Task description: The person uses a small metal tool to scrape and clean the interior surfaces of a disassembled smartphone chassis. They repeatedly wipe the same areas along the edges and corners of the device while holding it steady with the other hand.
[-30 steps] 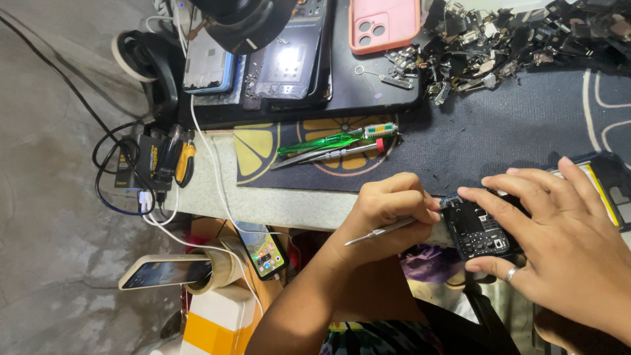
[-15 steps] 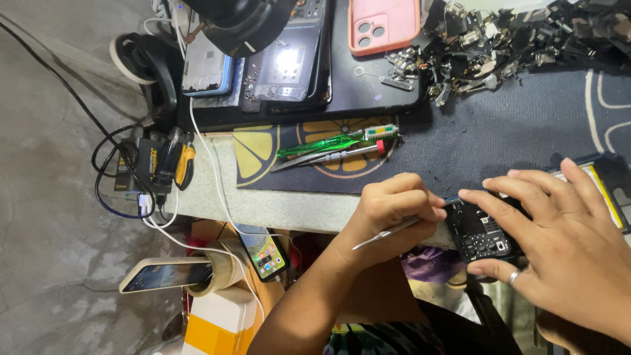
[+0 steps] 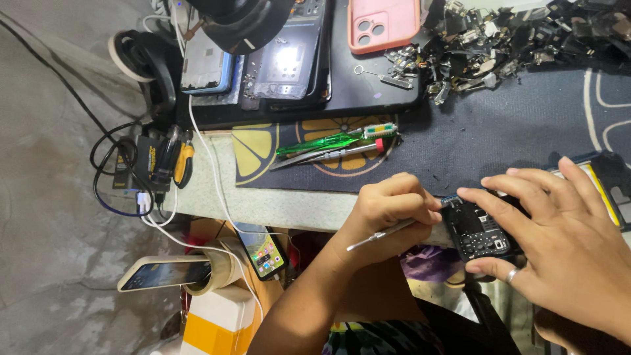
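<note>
floor [image 3: 46, 263]: grey concrete | bench top [image 3: 276, 205]: pale speckled stone | mat [image 3: 499, 138]: dark | light: bright, even

- A lit phone screen [image 3: 263, 252], colourful, tilts below the tabletop edge.
- A second phone [image 3: 165, 274] with a dark screen lies across a tape roll, lower left.
- A white and yellow box [image 3: 220, 322] stands beneath them.
- A pale glowing screen [image 3: 287, 58] sits at the top.
</note>
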